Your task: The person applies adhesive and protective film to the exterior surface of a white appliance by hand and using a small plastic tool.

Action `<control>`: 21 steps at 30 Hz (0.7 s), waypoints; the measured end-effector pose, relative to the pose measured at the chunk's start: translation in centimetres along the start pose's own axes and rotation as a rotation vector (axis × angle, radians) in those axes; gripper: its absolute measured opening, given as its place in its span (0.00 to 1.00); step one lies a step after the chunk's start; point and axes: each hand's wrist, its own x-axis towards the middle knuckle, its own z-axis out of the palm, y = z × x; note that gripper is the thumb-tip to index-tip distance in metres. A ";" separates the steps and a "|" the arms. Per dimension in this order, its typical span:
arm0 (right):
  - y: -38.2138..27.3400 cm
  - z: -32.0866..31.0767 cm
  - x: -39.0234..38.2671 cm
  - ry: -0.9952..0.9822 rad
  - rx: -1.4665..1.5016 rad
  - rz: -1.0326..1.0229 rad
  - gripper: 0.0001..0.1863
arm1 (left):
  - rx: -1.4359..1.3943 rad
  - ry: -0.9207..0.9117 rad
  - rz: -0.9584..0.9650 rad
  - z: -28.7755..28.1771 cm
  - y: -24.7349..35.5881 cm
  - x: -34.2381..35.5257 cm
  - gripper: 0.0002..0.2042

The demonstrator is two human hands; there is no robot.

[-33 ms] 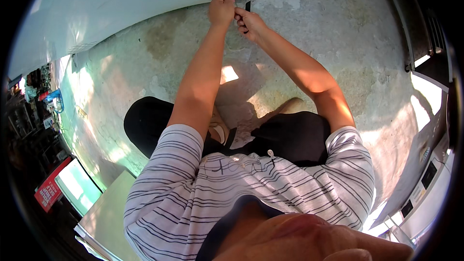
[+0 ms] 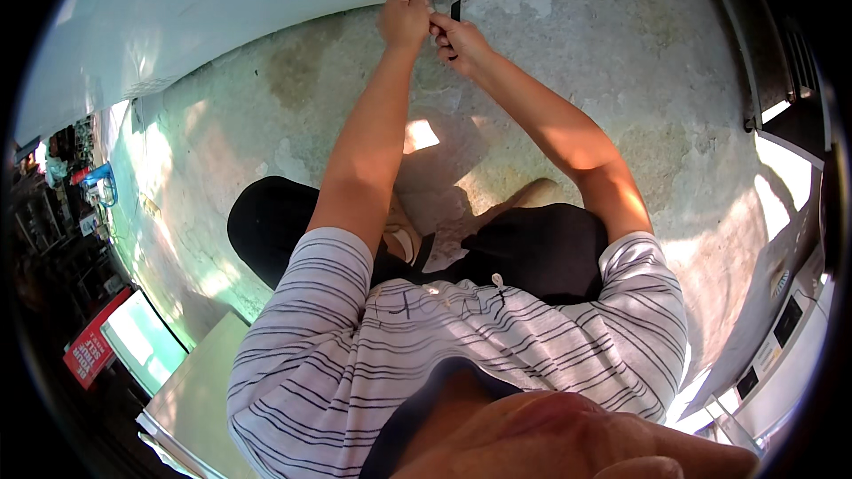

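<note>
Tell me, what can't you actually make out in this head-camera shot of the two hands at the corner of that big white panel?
- Small dark object, head view: mostly covered by the right hand; its kind is unclear.
- Left hand: its fingertips are curled out of sight against the white panel.
- The white panel: cut off by the picture's upper rim.
- Items along the left rim: too small and dark.

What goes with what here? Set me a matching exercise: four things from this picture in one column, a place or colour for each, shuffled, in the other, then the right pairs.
Things:
1. white panel
2. left hand
3. right hand
4. striped shirt

Places or colours:
A. white with dark stripes
B. gripping the panel's lower corner
C. holding a small black thing beside that corner
D. lying across the upper left on the concrete floor

Pairs: 1-D, 2-B, 3-C, 4-A
</note>
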 end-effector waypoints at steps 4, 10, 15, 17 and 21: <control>-1.2 -1.3 -0.7 0.008 0.049 -0.137 0.17 | 0.186 0.061 0.029 -1.5 -0.1 -0.7 0.18; -2.8 -2.6 1.7 0.218 -0.421 -0.472 0.16 | 0.327 -0.007 0.178 -3.8 -0.9 -1.4 0.19; -1.8 0.1 3.5 0.343 -0.278 -0.510 0.15 | -0.066 -0.074 0.097 -5.0 -1.1 -3.4 0.20; -1.4 1.3 3.9 0.417 -0.255 -0.504 0.15 | -0.174 -0.059 0.087 -4.9 -1.5 -3.4 0.20; -0.9 2.0 5.0 0.529 -0.257 -0.505 0.14 | -0.308 -0.059 0.022 -4.5 -1.3 -3.9 0.20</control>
